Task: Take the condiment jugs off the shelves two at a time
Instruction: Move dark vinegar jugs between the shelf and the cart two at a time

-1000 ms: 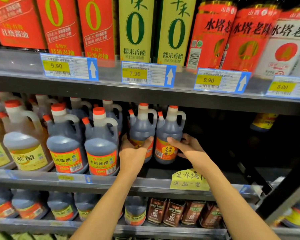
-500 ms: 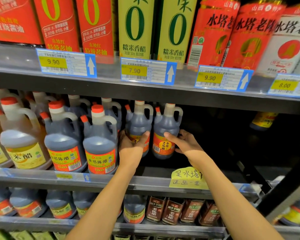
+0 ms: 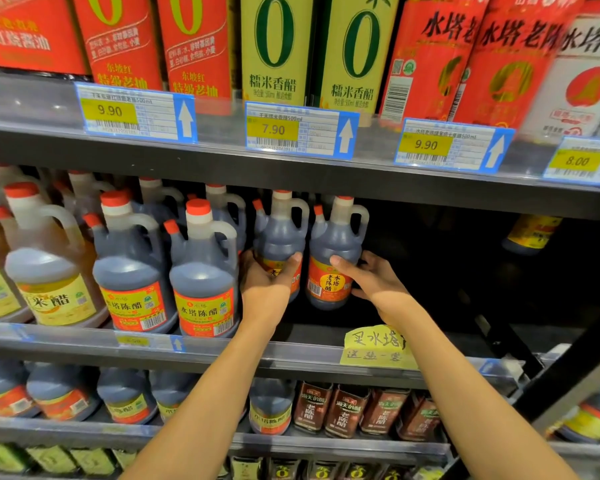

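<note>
Two dark-vinegar plastic jugs w/ red caps and side handles stand upright, side by side, set back on the middle shelf [image 3: 291, 351], long axes vertical. The left hand [image 3: 265, 284] wraps the belly of the left dark jug [image 3: 280, 237] from the front-left, thumb across the label, fingers curled round its far side; that grip looks closed on the jug. The right hand [image 3: 374, 278] holds the right dark jug [image 3: 336, 258] from its right side, thumb on the front just above the red-orange label, fingers behind — a grip holding the body, not the handle. Each jug lies straight ahead of its own hand, so neither arm needs to cross; the way out is toward the person, over the shelf's front lip. Whether the bases are off the shelf can't be told. What crowds the move: just left of the left hand stands a larger dark jug w/ red-yellow label [image 3: 203, 271], very close to the knuckles, poss. touching, w/ more big jugs and a pale rice-vinegar jug [image 3: 45, 271] further left. Overhead the upper shelf edge [image 3: 291, 174] w/ its blue-framed price tags [image 3: 300, 129] sits not far above the caps, so lift room looks small; a low, level pull seems safer than a high one. Right of the right hand the bay is dark and mostly bare. A yellow handwritten note [image 3: 374, 348] is stuck on the shelf front below the right forearm and could snag on the way out.
</note>
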The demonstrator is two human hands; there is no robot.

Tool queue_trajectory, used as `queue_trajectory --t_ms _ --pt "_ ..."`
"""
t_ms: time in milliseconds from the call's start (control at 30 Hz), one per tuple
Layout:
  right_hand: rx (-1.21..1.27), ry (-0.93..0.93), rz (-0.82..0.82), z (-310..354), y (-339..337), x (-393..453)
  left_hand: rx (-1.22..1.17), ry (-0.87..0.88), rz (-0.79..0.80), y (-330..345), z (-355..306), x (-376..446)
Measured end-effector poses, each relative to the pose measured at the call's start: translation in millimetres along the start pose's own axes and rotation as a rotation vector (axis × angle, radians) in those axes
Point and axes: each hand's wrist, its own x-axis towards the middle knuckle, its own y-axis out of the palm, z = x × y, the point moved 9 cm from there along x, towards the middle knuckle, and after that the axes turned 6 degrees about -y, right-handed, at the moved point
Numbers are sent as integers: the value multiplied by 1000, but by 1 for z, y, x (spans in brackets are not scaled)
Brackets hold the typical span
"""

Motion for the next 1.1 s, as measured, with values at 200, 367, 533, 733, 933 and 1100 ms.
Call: queue_trajectory --t_ms 200,367,533,733,933,1100 --pt "-11 -7 7 -1 1 2 14 -31 3 0 5 3" --pt "2 -7 -10 -4 2 7 14 -36 13 0 1 -1" --pt "20 6 -22 -3 3 7 29 -18 3 0 2 1" --pt "43 -1 -15 -3 3 5 36 -13 1 -1 2 2" --pt "28 -23 2 2 5 1 32 -30 10 0 3 2" --pt "8 -20 0 2 5 2 26 -54 12 0 4 1"
